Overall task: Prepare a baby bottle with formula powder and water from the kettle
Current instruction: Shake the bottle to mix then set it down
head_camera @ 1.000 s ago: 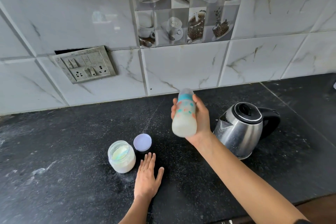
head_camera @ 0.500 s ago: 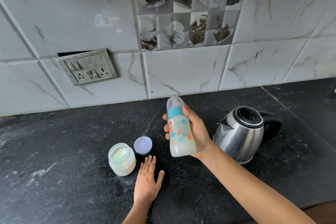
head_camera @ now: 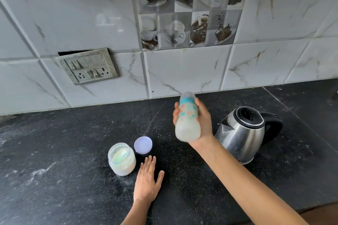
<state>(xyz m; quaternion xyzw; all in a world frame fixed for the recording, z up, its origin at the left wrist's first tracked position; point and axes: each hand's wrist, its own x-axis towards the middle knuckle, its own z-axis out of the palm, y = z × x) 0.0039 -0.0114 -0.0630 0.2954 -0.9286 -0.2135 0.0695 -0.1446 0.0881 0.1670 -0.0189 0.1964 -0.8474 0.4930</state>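
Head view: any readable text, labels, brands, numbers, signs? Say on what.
No text can be read.
baby bottle: coloured prints, motion-blurred, unreadable.
kettle: no label shows.
formula jar and its lid: no markings show.
switch plate: no lettering legible.
picture tile: round emblem on a cup, too small to read.

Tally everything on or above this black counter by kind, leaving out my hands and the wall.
baby bottle, held in the right hand: 1
open powder jar: 1
loose lid: 1
kettle: 1
Total: 4
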